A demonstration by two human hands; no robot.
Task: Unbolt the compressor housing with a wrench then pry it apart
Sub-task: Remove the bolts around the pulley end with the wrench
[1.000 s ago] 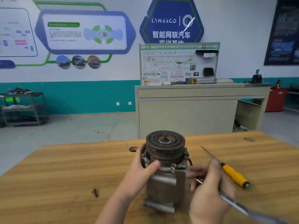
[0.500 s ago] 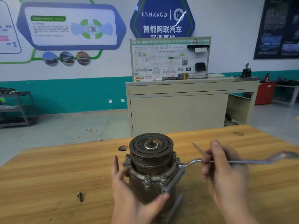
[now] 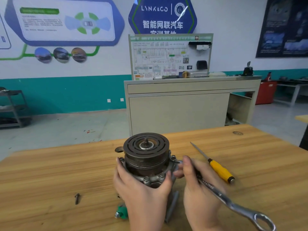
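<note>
Head view: the compressor (image 3: 146, 162) is stood upright on the wooden counter (image 3: 50, 172), near its front middle, long axis vertical, pulley face upward. Bare counter lies to the left, where only a loose bolt (image 3: 77, 198) rests; the far edge is well behind. The left hand (image 3: 141, 189) is wrapped round the housing flange. The right hand (image 3: 198, 184) grips the wrench (image 3: 233, 205), head at a flange bolt, shaft running toward the near right. A yellow-handled screwdriver (image 3: 215, 165) lies just beside, tip pointing away.

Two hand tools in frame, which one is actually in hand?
The wrench, held by the right hand against the compressor. The yellow-handled screwdriver lies untouched on the table.
</note>
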